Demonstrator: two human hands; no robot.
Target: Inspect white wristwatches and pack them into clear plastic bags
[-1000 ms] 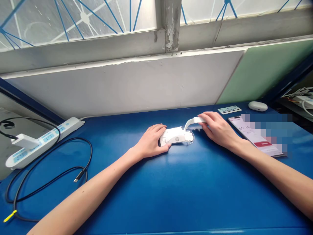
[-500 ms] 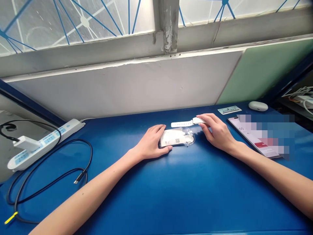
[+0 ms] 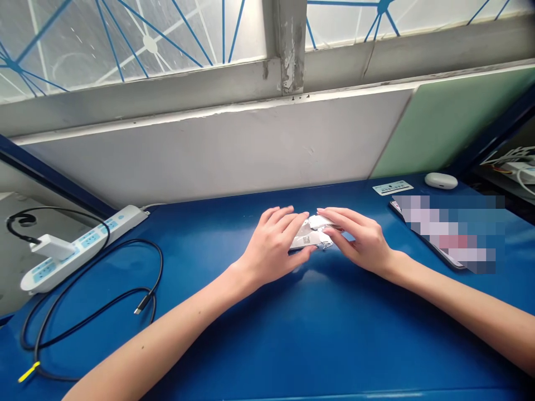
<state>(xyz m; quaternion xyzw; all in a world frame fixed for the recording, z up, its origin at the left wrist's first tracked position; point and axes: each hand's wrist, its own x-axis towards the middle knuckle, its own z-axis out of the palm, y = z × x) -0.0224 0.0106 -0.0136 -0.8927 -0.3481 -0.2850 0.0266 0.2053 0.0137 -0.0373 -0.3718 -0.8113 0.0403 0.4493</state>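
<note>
A clear plastic packet (image 3: 304, 240) with a white, code-printed face and crinkled right end lies on the blue table. My left hand (image 3: 273, 245) curls over its left part, thumb along the near edge and fingers across the far side. In my right hand (image 3: 363, 236) is a white wristwatch (image 3: 320, 221), pinched between thumb and fingers right over the packet's right end. The watch strap is mostly hidden behind my left fingers. I cannot tell whether the watch touches the packet.
At left, a white power strip (image 3: 129, 218) holds a white charger (image 3: 52, 248), with a looped black cable (image 3: 156, 278) beside it. At right lie a phone (image 3: 455, 262), partly blurred out, a card (image 3: 393, 188) and a white earbud case (image 3: 441, 180). A wall panel (image 3: 217, 161) stands behind.
My right hand has brought the watch left and nearer, over the packet. My left hand has slid right, covering more of the packet. The view has shifted slightly.
</note>
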